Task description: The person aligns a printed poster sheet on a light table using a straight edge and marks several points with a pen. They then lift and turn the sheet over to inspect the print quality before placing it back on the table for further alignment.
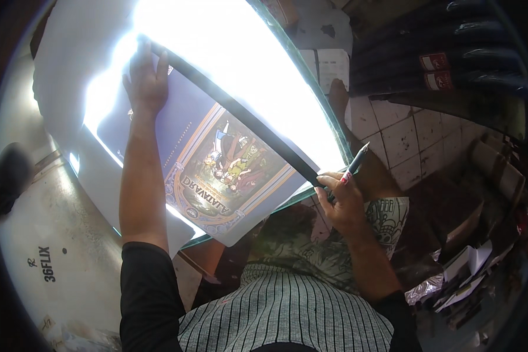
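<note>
A long dark ruler (240,114) lies diagonally over a printed sheet (234,164) with a purple panel and a colourful framed illustration. At the ruler's far end, my left hand (146,79) grips it, thumb apart from the fingers; glare partly washes out the fingertips. My right hand (343,202) touches the near end with its thumb and fingers. Tucked between those fingers is a grey pen (356,163), its pointed tip directed up and away from the sheet. The sheet's near corner hangs past the glass edge.
Beneath the sheet is a brightly lit glass tabletop (320,100) with a greenish edge. Beyond it lie an open book (333,67) and a tiled floor (387,120). Dark wrapped bundles (434,53) are at the far right, stacked papers (466,264) at the near right. A pale board (70,234) is at left.
</note>
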Demonstrator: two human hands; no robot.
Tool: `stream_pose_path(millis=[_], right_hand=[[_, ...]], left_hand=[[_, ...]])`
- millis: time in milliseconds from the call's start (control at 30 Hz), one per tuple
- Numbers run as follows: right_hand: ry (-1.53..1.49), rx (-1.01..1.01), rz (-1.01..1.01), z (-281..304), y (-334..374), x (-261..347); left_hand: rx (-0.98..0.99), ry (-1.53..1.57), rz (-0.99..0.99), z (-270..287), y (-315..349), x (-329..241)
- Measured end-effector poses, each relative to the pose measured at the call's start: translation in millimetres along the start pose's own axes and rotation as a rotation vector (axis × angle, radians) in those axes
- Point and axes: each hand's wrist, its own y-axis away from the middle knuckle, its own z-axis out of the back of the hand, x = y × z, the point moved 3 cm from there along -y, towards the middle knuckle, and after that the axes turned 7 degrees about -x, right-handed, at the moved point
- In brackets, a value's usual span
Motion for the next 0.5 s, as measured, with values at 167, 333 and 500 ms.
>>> stream_pose_path(millis=[167,333,500], right_hand=[[-0.013,0.007,-0.017,0,1,-1],[-0.005,0.008,-0.032,3,1,-3],[-0.031,0.015,-0.037,-2,-2,-2]], left_hand=[[-0.004,0.006,-0.003,0,0,-1],[0.012,-0.010,0.003,-4,-1,-3],[0.074,0.016,0.048,14,-4,-8]])
